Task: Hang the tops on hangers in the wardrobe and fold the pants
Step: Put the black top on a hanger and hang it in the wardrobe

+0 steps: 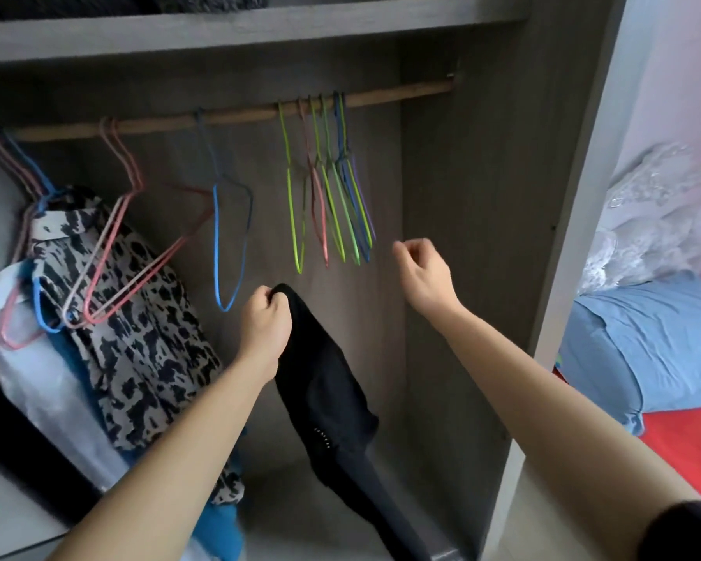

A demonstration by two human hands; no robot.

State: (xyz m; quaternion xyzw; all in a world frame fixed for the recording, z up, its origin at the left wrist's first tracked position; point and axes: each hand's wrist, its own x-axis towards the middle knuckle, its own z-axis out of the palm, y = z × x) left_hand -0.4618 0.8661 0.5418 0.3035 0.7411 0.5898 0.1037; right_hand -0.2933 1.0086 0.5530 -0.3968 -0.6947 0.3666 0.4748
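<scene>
My left hand grips the top edge of a black garment that hangs down inside the wardrobe. My right hand is raised to the right of it, fingers loosely curled and holding nothing, just below and right of a bunch of empty green, pink, blue and purple wire hangers on the wooden rail. A single blue hanger hangs empty left of the bunch. Further left, pink hangers tilt against a black-and-white patterned top that hangs on the rail.
A shelf runs above the rail. The wardrobe's grey side panel stands at the right. Beyond it lies a bed with a blue pillow, white fabric and a red cover. Light blue clothes hang at far left.
</scene>
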